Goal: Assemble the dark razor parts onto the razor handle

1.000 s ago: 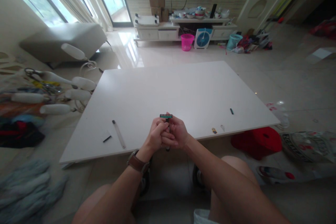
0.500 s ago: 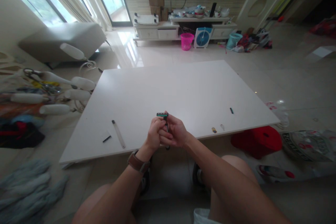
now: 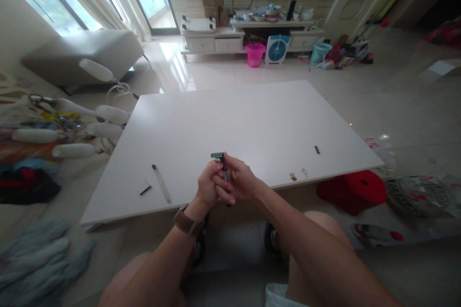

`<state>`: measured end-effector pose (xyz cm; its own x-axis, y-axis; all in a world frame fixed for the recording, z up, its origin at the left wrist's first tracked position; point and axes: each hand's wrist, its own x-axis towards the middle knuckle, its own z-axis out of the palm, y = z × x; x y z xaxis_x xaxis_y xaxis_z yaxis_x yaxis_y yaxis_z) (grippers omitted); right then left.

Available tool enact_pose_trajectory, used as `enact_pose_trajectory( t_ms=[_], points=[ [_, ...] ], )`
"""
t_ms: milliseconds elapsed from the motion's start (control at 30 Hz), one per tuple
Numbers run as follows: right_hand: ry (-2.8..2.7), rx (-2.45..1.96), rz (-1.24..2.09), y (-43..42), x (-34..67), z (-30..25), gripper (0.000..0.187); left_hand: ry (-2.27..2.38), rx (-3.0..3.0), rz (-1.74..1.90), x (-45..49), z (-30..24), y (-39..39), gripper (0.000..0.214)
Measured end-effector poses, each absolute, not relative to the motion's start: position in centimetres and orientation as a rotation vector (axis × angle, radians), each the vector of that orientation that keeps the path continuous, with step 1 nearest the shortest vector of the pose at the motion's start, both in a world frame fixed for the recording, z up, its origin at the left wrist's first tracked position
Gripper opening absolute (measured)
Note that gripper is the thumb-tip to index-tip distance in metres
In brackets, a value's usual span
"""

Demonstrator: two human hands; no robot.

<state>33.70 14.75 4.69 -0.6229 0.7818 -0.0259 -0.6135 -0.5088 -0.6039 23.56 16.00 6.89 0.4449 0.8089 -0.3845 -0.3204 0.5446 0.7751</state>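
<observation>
Both of my hands are clasped round the dark handle of a small razor (image 3: 219, 156), whose green-striped head sticks up above my fingers. My left hand (image 3: 207, 187), with a brown watch strap on its wrist, grips the handle from the left. My right hand (image 3: 240, 182) closes on it from the right. They hover over the near edge of a white table (image 3: 252, 120). On the table to the left lie a clear strip-shaped cap (image 3: 161, 183) and a small black piece (image 3: 146, 190).
A small dark green piece (image 3: 317, 149) and two tiny bits (image 3: 293, 176) lie near the table's right front corner. White-handled tools (image 3: 72, 129) clutter the floor at left. A red stool (image 3: 355, 189) and bags sit at right. A pink basket (image 3: 255, 54) stands far back.
My hands and the razor have drifted slightly to the left, and the razor head has turned a little. The view has shifted slightly.
</observation>
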Motion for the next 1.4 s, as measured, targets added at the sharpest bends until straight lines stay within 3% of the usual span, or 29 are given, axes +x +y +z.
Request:
enact_pose_trajectory(
  t_ms=[667, 1400],
  points=[
    [-0.715, -0.47, 2.119, 14.67, 33.16, 5.13, 0.062, 0.708, 0.815, 0.756, 23.57, 7.02, 16.29, 0.033],
    [-0.81, -0.416, 2.111, 14.89, 33.64, 5.22, 0.061, 0.786, 0.79, 0.656, 23.32, 7.28, 16.3, 0.055]
  ],
)
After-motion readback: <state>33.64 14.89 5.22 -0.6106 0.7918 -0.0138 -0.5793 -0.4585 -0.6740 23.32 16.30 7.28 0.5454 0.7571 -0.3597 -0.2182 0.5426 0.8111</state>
